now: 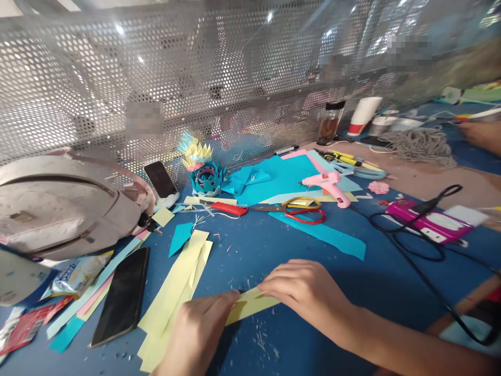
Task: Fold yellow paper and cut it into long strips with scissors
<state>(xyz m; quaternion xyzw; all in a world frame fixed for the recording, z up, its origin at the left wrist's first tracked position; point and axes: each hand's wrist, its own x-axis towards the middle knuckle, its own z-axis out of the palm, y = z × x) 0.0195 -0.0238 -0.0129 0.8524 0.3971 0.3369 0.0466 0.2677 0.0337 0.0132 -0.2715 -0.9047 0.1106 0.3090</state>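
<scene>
A narrow yellow paper strip [248, 305] stretches between my two hands just over the blue tabletop [235, 261]. My left hand [203, 321] pinches its left end, and my right hand [307, 292] closes on the right part with the fingers together. Left of my left hand lie several longer yellow paper strips [174, 297], overlapping one another. Beyond my hands are scissors [287, 208] with one red and one yellowish handle, a red utility knife [229, 209] and a cut blue paper strip [329, 237].
Behind stand a folded paper flower piece [205, 175] and blue sheets [282, 177]. A pink glue gun [329, 185] trails its black cable toward a magenta power strip [430, 222]. Phones [123, 297] and a backpack [58, 203] occupy the left. Another person's hand [483, 133] shows far right.
</scene>
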